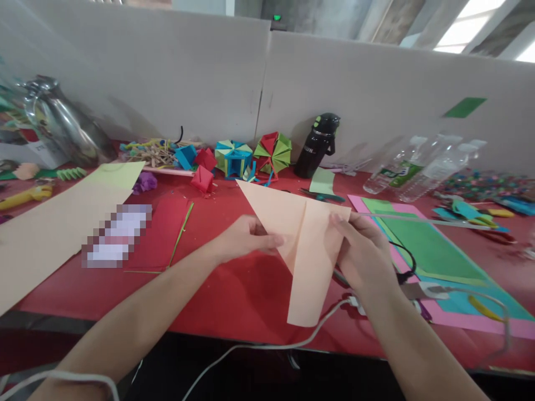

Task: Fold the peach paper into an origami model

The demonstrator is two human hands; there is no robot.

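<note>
Above the red table (pixel 234 301) a pale peach sheet of paper (pixel 315 245) is held up between both hands. One part of it forms a pointed flap to the upper left; another strip hangs down toward the table's front edge. My left hand (pixel 251 242) pinches the left slanted edge, thumb on the near face. At the upper right corner my right hand (pixel 363 248) grips the paper, its thumb on the front and its other fingers behind, partly hidden.
Colored paper sheets (pixel 434 245) lie at the right, crossed by a cable. A black bottle (pixel 316 146), folded paper models (pixel 271 151) and clear plastic bottles (pixel 434 167) stand along the partition. A long peach sheet (pixel 54 234) and a steel jug (pixel 69 122) are at the left. A white cable (pixel 259 346) crosses the front edge.
</note>
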